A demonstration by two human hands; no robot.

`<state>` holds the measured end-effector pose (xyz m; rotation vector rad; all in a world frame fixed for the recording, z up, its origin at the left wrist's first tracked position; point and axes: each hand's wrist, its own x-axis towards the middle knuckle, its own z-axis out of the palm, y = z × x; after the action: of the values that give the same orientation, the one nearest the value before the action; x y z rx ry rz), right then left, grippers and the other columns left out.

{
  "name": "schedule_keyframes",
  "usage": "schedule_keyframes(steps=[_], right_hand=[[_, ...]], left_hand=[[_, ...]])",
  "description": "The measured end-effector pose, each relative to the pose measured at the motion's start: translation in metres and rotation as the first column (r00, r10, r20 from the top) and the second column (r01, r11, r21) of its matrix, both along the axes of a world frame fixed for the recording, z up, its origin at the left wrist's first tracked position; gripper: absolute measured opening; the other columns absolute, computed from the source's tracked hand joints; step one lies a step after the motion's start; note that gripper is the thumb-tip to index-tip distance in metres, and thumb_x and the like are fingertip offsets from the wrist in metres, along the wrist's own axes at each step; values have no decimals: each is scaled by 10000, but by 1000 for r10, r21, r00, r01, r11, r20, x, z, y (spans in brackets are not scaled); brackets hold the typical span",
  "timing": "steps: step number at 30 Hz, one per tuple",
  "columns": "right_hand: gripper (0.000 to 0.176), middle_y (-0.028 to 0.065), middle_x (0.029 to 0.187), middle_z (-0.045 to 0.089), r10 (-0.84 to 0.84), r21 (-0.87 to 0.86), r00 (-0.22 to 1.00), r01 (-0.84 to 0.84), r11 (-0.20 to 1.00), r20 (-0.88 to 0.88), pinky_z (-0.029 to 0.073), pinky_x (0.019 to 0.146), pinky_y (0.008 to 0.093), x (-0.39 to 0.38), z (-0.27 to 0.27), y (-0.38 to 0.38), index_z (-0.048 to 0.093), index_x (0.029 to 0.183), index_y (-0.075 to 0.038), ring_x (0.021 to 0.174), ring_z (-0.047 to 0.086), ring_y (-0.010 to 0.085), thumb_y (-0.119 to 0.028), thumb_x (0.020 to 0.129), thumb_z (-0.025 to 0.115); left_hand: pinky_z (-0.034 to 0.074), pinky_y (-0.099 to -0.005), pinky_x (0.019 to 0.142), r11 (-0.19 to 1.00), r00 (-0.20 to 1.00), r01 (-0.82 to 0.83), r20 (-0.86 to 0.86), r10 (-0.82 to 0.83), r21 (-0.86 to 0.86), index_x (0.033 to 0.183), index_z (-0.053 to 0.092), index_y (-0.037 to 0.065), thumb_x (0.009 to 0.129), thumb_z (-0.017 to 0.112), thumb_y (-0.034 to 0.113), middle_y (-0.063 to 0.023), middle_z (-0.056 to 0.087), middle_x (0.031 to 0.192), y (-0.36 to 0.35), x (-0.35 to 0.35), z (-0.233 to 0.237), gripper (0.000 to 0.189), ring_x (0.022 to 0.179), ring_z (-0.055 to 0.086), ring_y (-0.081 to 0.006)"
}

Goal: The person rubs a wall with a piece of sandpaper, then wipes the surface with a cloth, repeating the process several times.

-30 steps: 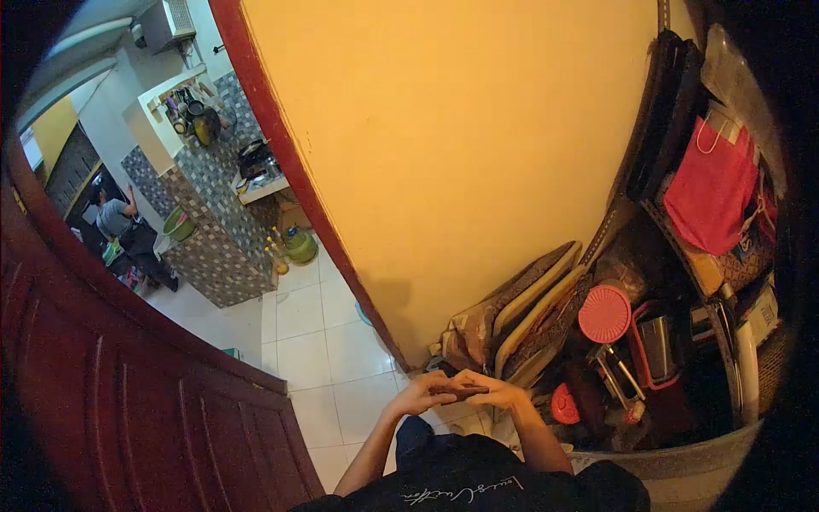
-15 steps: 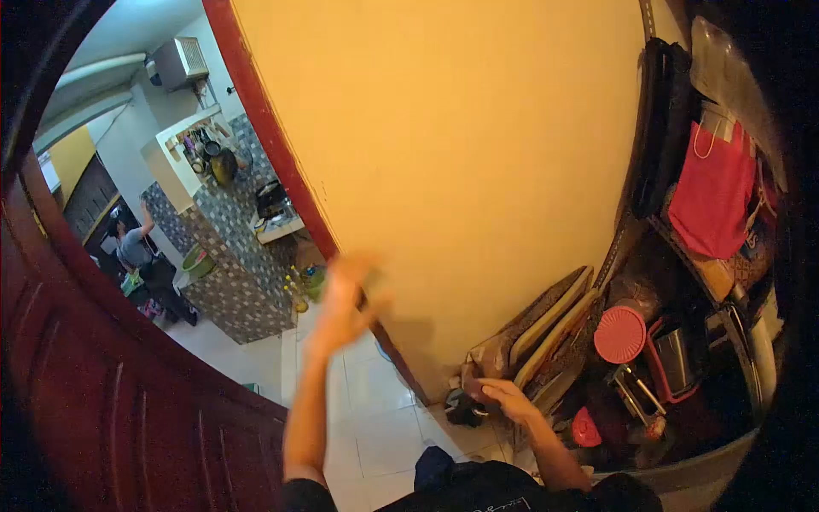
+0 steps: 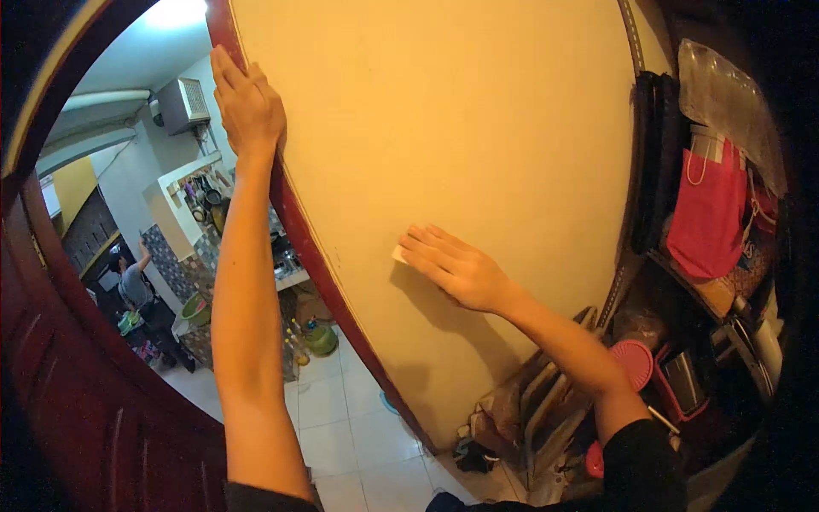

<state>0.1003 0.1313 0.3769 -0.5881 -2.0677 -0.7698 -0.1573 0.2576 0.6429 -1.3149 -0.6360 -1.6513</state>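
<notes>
My left hand (image 3: 249, 107) rests high on the dark red door frame (image 3: 320, 264), its fingers stretched out along the edge. My right hand (image 3: 456, 269) presses a small pale flat piece (image 3: 398, 253) to the yellow wall (image 3: 461, 111). Only a corner of that piece shows past the fingertips; the palm hides the rest, and I cannot tell what it is. A shadow of the hand falls on the wall just below it.
A dark red door (image 3: 111, 384) stands at the left. Through the doorway, a person (image 3: 141, 286) is in a tiled kitchen beside a green basin (image 3: 195, 308). On the right are a red bag (image 3: 706, 213), a pink round lid (image 3: 632, 365) and leaning boards (image 3: 546, 401).
My left hand has risen from the doorway to the upper door frame. My right hand has moved up from near the boards onto the wall, carrying the small piece.
</notes>
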Motion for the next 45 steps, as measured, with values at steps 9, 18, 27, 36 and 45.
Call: schedule_keyframes(steps=[9,18,27,36,45], right_hand=[[515,138,1495,528,-52,329,892,-112,938,449,385,1196,473,-45,33,88,528,1428,-26,1404,490,289,-193,942,496],[611,65,1603,418,-213,474,971,138,870,106,280,1226,554,-56,141,101,437,1528,-124,1476,393,309,-259,936,507],[601,-19,1609,416,-253,532,924,67,844,286,220,1251,561,-48,166,110,455,1535,-187,1505,350,266,-230,936,484],[590,-29,1606,421,-202,455,841,-58,888,502,222,1243,591,-40,139,109,435,1547,-225,1485,383,250,-240,956,431],[603,-15,1616,417,-191,376,721,-104,921,667,190,1245,571,-53,93,97,426,1556,-192,1507,357,270,-283,960,430]], left_hand=[[393,-528,1105,973,985,168,-23,-173,-160,1558,232,-68,1059,411,318,-361,420,1483,5,-19,-2,656,1308,468,-538],[333,-501,1165,947,967,239,-38,-252,-213,1479,426,-2,1068,399,320,-370,305,1559,7,-26,-8,523,1399,389,-516],[379,-474,1131,973,983,181,9,-181,-142,1462,466,-4,1061,383,411,-322,457,1491,30,-37,-2,584,1370,460,-467],[498,-576,895,943,959,281,22,-281,-181,1599,234,69,1060,396,320,-370,570,1316,-2,-21,-9,616,1099,600,-552],[498,-569,908,946,968,250,54,-244,-207,1604,228,97,1055,397,339,-355,587,1305,-6,-21,-8,623,1104,605,-549]])
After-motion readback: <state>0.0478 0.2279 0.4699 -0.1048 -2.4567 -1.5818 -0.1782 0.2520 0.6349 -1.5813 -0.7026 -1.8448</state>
